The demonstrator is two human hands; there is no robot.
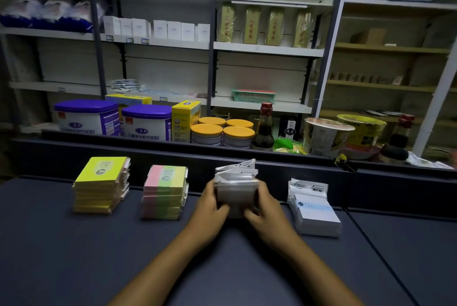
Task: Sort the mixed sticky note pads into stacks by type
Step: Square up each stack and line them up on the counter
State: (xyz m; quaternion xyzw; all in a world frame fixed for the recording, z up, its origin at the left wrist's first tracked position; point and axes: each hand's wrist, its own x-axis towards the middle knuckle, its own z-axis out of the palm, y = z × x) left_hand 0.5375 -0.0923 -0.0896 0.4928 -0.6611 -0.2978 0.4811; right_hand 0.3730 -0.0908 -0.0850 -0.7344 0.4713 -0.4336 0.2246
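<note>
Four stacks of sticky note pads stand in a row on the dark counter (pixel 74 256). At the left is a yellow stack (pixel 101 186). Beside it stands a pink, green and yellow striped stack (pixel 165 192). In the middle is a stack of white pads in clear wrappers (pixel 237 182). My left hand (pixel 210 209) grips its left side and my right hand (pixel 265 211) grips its right side, with thumbs curled against the front. At the right sits a white and pale blue stack (pixel 315 211), apart from my hands.
A raised dark ledge (pixel 173 157) runs behind the stacks. Beyond it stand milk powder tubs (pixel 146 121), orange-lidded tins (pixel 222 132), a sauce bottle (pixel 264 127) and noodle cups (pixel 326 136). Shelving (pixel 267 48) fills the background.
</note>
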